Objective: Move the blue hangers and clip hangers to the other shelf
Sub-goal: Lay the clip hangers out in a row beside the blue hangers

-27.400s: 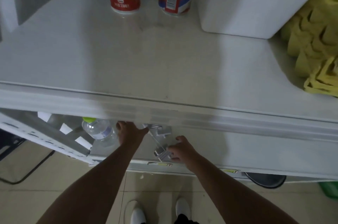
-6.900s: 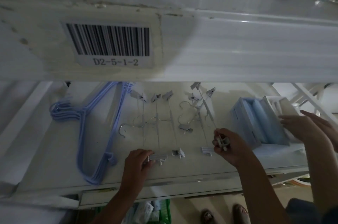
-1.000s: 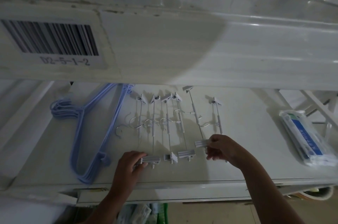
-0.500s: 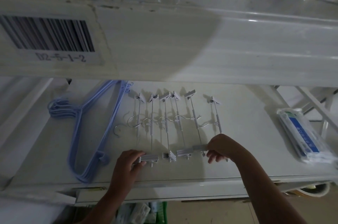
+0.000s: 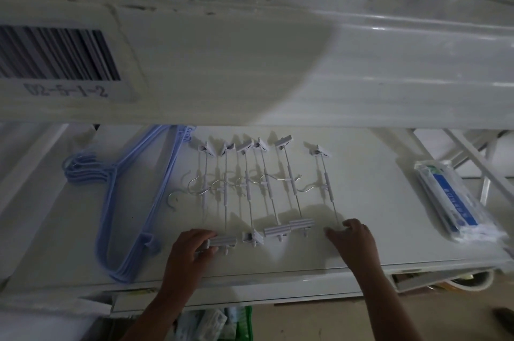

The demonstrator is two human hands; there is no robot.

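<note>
On lower shelf (image 5: 389, 229): clip hangers (image 5: 250, 190) in row beside blue hangers (image 5: 133, 201). L hand (image 5: 189, 251) pinches nearest clip (image 5: 222, 242); R hand (image 5: 353, 237) fingers loosely curled at rightmost wire, grip unclear. Risk: hooks tangle w/ neighbours if dragged sideways.

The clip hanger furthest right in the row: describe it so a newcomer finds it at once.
On the lower shelf, a row of white clip hangers lies between the blue hangers and a wrapped packet. The rightmost clip hanger lies apart from the bunched rest, its near end at the right hand.
</note>
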